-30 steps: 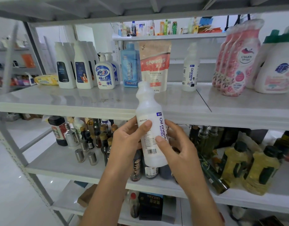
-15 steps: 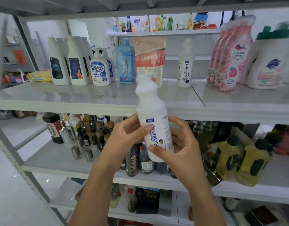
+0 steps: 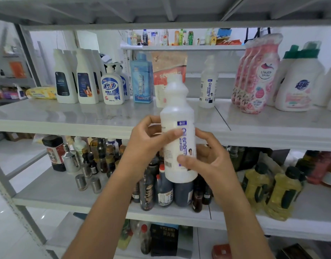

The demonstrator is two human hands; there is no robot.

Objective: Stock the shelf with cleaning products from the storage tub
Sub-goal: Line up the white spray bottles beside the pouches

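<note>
Change (head view): white "Oil enemy" bottle point(image 3: 176, 113) lifted a bit vs 1 s ago, cap now overlapping the pouch point(image 3: 168, 68) behind; label turned more toward cam; left hand point(image 3: 148, 146) slid higher on the body.
Bottle pos: upright, held in air in front of the top shelf point(image 3: 86, 116) edge, not set down.
Left hand: grips bottle from its left side, thumb across the front at label height, fingers point(image 3: 151, 118) curled round behind.
Right hand point(image 3: 213, 163): grips lower right side, thumb pressed on lower label, other fingers wrapped behind.
Top shelf, L to R: tall white bottles point(image 3: 75, 77), pump soap point(image 3: 111, 86), blue bottle point(image 3: 141, 79), pouch, matching "Oil enemy" bottle point(image 3: 208, 85) standing near the back, pink bottles point(image 3: 258, 77), green-capped white jugs point(image 3: 299, 81).
Lower shelf point(image 3: 54, 191): dark sauce bottles point(image 3: 163, 191) behind the hands, yellow oil bottles point(image 3: 284, 191) at right.
Storage tub: not in view.
</note>
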